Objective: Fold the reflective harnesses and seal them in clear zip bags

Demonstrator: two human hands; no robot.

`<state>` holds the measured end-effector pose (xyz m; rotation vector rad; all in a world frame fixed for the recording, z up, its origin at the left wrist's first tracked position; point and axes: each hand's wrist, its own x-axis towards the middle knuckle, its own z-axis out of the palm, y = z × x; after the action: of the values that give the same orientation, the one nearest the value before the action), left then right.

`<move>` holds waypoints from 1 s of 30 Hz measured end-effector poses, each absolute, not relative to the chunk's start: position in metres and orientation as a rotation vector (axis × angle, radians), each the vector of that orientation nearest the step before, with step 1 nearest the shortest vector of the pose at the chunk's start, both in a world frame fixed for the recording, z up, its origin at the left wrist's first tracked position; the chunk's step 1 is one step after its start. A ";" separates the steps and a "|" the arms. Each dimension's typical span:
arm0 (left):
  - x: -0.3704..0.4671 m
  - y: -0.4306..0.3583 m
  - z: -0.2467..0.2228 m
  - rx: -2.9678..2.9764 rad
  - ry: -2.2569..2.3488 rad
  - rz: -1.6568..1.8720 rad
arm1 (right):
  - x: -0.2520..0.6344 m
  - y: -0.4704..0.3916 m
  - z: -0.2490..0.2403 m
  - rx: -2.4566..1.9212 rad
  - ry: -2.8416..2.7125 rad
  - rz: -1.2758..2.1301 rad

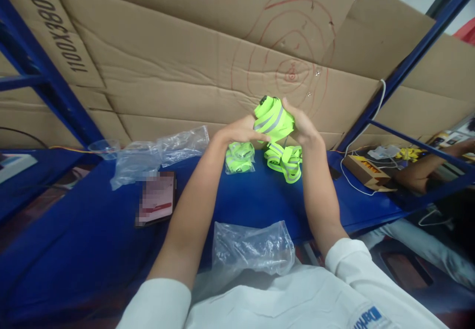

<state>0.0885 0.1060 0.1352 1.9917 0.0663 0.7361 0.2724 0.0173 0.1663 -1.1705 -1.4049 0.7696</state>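
Note:
A folded neon-yellow reflective strap bundle with grey stripes and a black piece at its top is held up above the blue table. My left hand grips its left side and underside, fingers partly hidden. Around its right side is my right hand, thumb at the upper edge. Below, a loose neon strap bundle lies on the table. To its left sits another neon bundle in a clear plastic bag. An unfilled clear bag rests at the table's near edge against my shirt.
Clear plastic bags and a phone-like device lie on the blue table at left. An open cardboard box and a white cable are at right, near another person's arm. Cardboard stands behind.

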 end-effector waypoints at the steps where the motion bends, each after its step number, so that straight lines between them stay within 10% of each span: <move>1: 0.089 0.106 0.135 2.016 0.040 0.736 | 0.274 0.018 0.165 -1.189 -1.420 0.781; 13: 0.082 0.105 0.131 1.882 0.255 0.651 | 0.265 0.013 0.168 -1.236 -1.595 -0.039; 30: 0.061 0.099 0.148 1.921 0.270 0.870 | 0.239 -0.021 0.188 -1.169 -1.816 -0.299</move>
<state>0.0612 0.0992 0.1479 1.9208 0.2705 0.8703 0.2385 -0.0214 0.1880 -1.1687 -1.8164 -0.2992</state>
